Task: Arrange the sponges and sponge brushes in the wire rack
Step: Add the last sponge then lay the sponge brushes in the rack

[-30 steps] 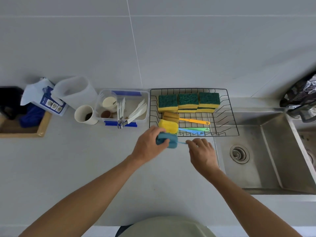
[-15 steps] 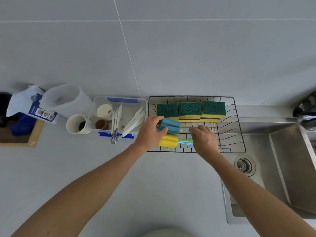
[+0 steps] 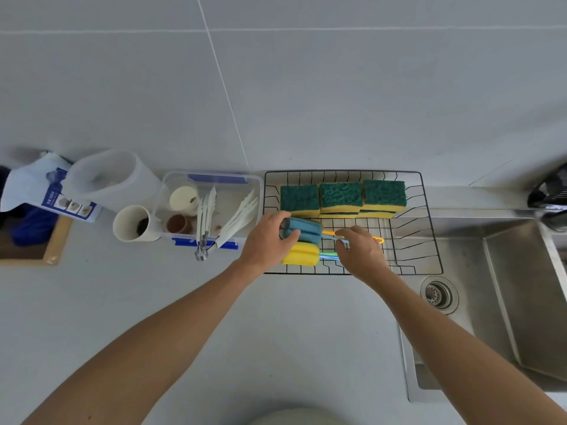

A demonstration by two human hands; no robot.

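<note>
Grey counter (image 3: 153,302) runs under everything, w/ steel sink (image 3: 521,286) at right. Black wire rack (image 3: 426,228) sits on counter, just left of the sink. Clear plastic tub (image 3: 254,185) w/ cups and white utensils stands just left of rack; white cup (image 3: 130,222) beside the tub.

Along rack's back edge: three green-and-yellow sponges (image 3: 340,197) in a row, touching side by side, green face up.

Left hand (image 3: 265,243) is over rack's left end, fingers wrapped round the head of the blue sponge brush (image 3: 303,230), which is inside the rack, in front of the sponges. Right hand (image 3: 360,251) is closed on that brush's handle, approx mid-rack. Can't tell if brush rests on the wires or is held just above.

Yellow sponge brush (image 3: 300,254) lies in rack just in front of the blue one, touching it; handle partly hidden under right hand. An orange handle (image 3: 379,239) pokes out to the right of the right hand.
</note>
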